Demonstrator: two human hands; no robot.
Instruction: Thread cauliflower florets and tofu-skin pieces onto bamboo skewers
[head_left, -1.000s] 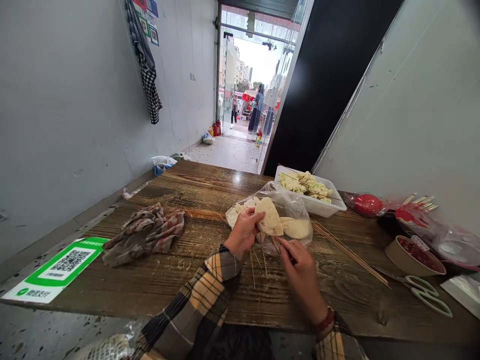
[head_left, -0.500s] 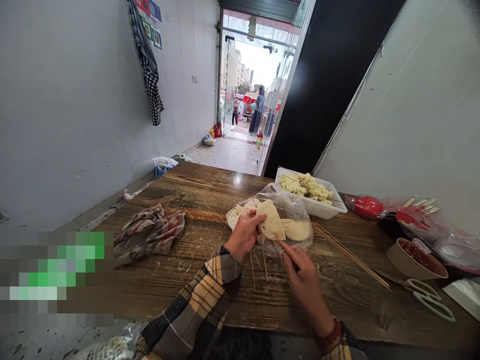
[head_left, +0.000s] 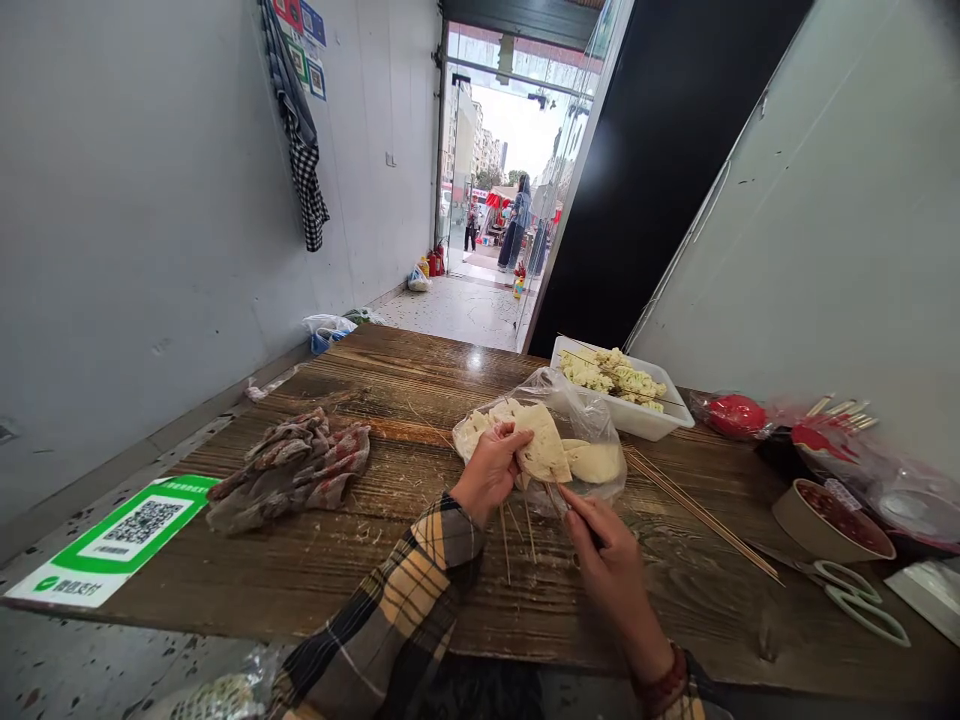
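STREET-SIDE PREP: A person's left hand (head_left: 489,470) held a pale, thin, folded dough sheet (head_left: 541,445) just above a clear plastic bag (head_left: 592,420) of more sheets on a dark, worn wooden table (head_left: 360,570), grip clenched on the sheet's lower edge w/ thumb on top. The right hand (head_left: 611,555), grip pinched on a thin bamboo skewer (head_left: 559,497), had the point at the sheet's bottom fold, v. close to the left fingers. Risks, as judged: the point could slide off or through the soft fold & jab those fingers, which sat right beside the entry spot. The sheet could also tear if the stick went in near the edge or at a slant. Loose short skewers (head_left: 504,540) below both wrists could get swept off the table. To the right lay a bundle of long bamboo skewers (head_left: 697,510), pale-green-handled scissors (head_left: 855,590) & a brown paper bowl of red sauce (head_left: 829,515). A white plastic tray (head_left: 660,415) of skewered food stood behind the bag.
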